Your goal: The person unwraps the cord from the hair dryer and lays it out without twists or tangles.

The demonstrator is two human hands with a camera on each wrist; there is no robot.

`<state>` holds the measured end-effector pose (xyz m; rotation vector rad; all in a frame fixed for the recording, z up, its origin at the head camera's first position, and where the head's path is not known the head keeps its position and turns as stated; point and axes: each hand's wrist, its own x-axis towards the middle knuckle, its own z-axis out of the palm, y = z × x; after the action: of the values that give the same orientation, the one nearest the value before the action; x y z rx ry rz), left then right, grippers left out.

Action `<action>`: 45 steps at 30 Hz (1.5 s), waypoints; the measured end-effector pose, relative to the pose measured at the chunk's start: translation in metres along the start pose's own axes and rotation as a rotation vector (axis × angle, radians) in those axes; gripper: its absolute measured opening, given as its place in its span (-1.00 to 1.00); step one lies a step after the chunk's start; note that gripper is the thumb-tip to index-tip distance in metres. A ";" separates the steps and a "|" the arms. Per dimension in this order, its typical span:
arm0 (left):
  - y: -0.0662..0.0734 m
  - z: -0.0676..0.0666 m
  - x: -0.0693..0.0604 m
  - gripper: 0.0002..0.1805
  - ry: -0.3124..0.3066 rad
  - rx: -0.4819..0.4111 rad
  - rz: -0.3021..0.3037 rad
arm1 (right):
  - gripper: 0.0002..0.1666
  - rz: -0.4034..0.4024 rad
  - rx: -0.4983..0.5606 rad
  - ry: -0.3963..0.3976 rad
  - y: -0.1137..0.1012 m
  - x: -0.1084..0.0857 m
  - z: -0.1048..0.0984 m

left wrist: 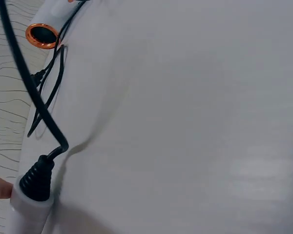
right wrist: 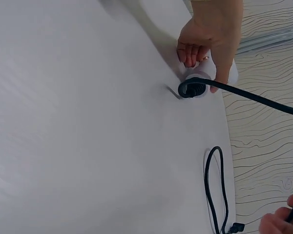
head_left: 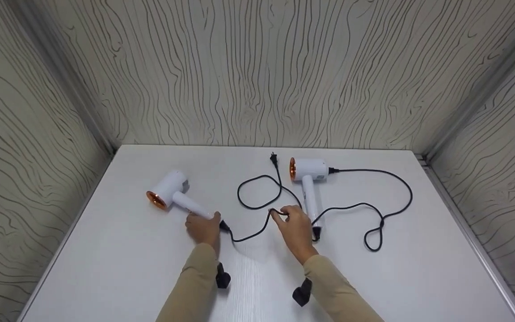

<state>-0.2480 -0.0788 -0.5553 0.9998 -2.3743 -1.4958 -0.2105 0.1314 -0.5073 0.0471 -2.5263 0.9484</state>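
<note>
A white hair dryer (head_left: 168,190) with an orange-rimmed nozzle lies tilted on the left of the table. My left hand (head_left: 204,227) grips its handle near the end where the black cord comes out; the right wrist view shows this hand (right wrist: 212,36) too, its thumb along the handle. Between thumb and fingers, my right hand (head_left: 295,228) pinches the black cord (head_left: 251,236) of that dryer, slightly raised. Beyond the pinch, the cord runs into a loose loop and ends in a two-pin plug (head_left: 274,158) near the back edge.
A second white hair dryer (head_left: 310,170) lies right of the loop, its handle pointing toward me, close beside my right hand. Its black cord (head_left: 411,194) curves out to the right, with the end at the barrel's back. Patterned walls (head_left: 257,76) enclose the white table (head_left: 119,268).
</note>
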 end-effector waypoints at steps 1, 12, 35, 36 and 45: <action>0.000 0.000 -0.001 -0.22 0.009 -0.005 0.007 | -0.79 0.006 0.000 -0.005 0.001 0.000 0.000; 0.001 -0.014 0.006 -0.24 -0.067 -0.020 0.051 | -0.85 -0.190 0.011 0.087 0.009 0.008 -0.002; -0.010 -0.040 0.043 -0.35 -0.107 0.089 0.238 | -0.90 -0.076 -0.049 0.072 0.018 0.023 0.004; -0.011 -0.040 0.044 -0.36 -0.106 0.099 0.250 | -0.90 -0.080 -0.056 0.072 0.019 0.023 0.005; -0.011 -0.048 0.060 -0.39 -0.103 0.206 0.264 | -0.92 -0.149 -0.165 0.120 0.028 0.025 0.013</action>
<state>-0.2663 -0.1545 -0.5536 0.6256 -2.6514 -1.2565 -0.2432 0.1477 -0.5231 0.1233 -2.4423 0.6633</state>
